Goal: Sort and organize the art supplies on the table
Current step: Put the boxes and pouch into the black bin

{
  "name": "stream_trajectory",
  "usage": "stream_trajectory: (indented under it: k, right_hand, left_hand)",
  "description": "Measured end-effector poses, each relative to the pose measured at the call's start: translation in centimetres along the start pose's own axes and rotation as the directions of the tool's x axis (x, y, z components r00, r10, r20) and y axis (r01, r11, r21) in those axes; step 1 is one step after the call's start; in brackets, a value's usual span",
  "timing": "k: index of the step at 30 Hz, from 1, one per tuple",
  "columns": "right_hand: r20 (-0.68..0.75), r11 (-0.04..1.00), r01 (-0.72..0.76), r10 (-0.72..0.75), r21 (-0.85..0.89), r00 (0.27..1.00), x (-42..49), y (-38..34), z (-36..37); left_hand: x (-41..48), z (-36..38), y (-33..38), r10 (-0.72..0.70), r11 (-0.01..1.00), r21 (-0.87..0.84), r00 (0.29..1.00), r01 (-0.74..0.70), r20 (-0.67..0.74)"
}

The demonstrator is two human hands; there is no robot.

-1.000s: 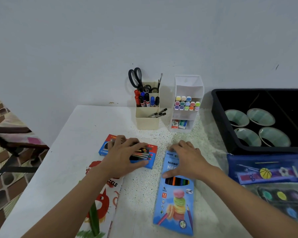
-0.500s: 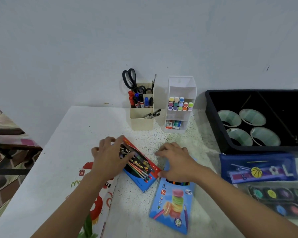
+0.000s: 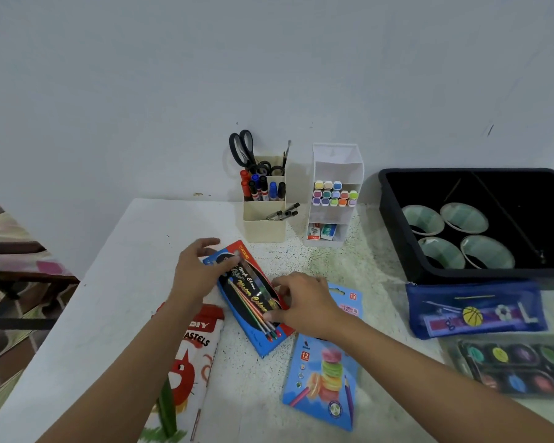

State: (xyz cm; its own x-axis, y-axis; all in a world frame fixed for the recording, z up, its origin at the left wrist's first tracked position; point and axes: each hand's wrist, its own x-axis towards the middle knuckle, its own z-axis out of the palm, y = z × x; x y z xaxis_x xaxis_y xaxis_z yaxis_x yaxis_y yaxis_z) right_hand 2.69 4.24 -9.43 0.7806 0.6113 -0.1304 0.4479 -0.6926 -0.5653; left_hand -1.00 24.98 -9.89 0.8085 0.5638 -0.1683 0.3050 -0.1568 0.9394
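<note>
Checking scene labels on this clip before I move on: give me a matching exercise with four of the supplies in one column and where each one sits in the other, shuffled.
Things:
1. scissors
2. markers
3. tape rolls
4. paint set

Places:
a. in the black bin
b. just in front of the blue pouch
c. in the beige holder
d. in the white organiser

Pairs: 1-c, 2-d, 3-a, 4-b
</note>
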Motion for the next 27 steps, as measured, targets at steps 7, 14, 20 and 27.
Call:
stream_trajectory:
  k: [7, 14, 20, 27]
  right_hand:
    - [-0.062, 0.943, -0.047, 0.071, 0.330, 0.996, -0.7, -0.5, -1.3]
    - [0.048, 0.708, -0.127, 0.131, 0.695, 0.990, -2.6, -0.7, -3.4]
    - [0.143, 0.768, -0.263, 0.221, 0.584, 0.965, -5.8, 2.2, -3.7]
    - [0.029, 0.945, -0.324, 0.325, -0.049, 0.945, -8.5, 4.2, -3.7]
  left_hand:
    - [-0.4, 0.6, 2.1, -0.165, 0.908, -0.312, 0.924, 0.279, 0.346]
    - [-2.1, 2.3, 5.9, -0.023, 0.964, -0.235, 0.924, 0.121, 0.382]
    - [-4.3, 6.3, 4.4, 0.042, 0.988, 0.119, 0.920, -0.096, 0.390]
    - [-5.9, 8.7, 2.3, 0.039, 0.855, 0.425, 0.855, -0.296, 0.517]
